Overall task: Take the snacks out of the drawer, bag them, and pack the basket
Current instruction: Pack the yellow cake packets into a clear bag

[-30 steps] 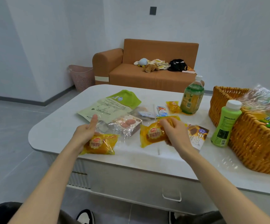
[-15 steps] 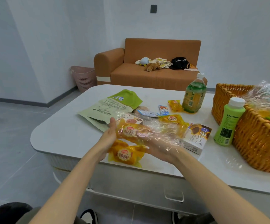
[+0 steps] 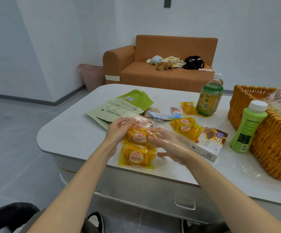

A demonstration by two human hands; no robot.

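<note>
Two hands meet mid-frame: the left hand (image 3: 117,132) pinches a clear bag (image 3: 136,121) over a yellow bun pack (image 3: 137,137), the right hand (image 3: 168,145) spread inside the bag, so the thin plastic could slip and drop it beside the table (image 3: 69,137) edge.

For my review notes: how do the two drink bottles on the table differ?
The tea bottle is see-through, round-bodied and stands in the open, toward the table's far edge. The bright green bottle is opaque, slim and straight-sided, nearer the camera, close against the wicker basket; I cannot tell if they touch. The tea bottle's label is yellow-green; the green bottle carries dark print. Both stand upright with white caps on.
</note>
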